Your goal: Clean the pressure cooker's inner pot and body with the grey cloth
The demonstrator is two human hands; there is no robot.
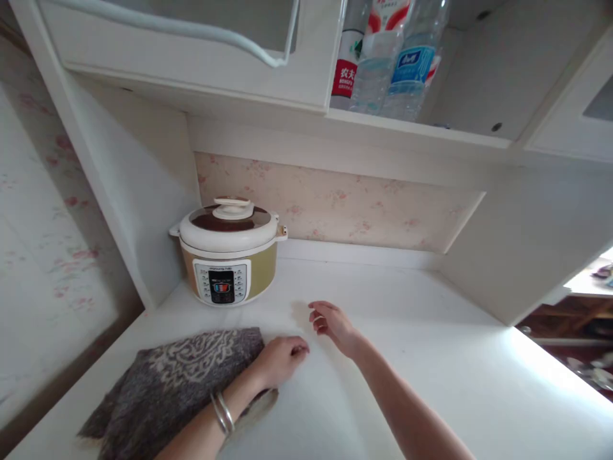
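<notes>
My left hand (282,359) is just above the white counter beside a folded grey-brown cloth (191,364) with a pale scroll pattern. Its fingers curl in loosely like a fist, and nothing shows in them. Two silver bangles (223,413) circle that wrist, and the forearm covers part of the cloth. To the right, my right hand (330,324) hovers over the counter with bent, slightly parted fingers and holds nothing. Behind both hands, against the left panel, stands a white and olive electric pressure cooker (262,268) with its lid on.
The white counter (402,364) spreads to the right. Overhead, a cabinet (201,83) with a curved white rail juts out, and an open shelf holds several plastic bottles (410,73). Side panels (517,243) and a flowered back wall (335,201) enclose the nook.
</notes>
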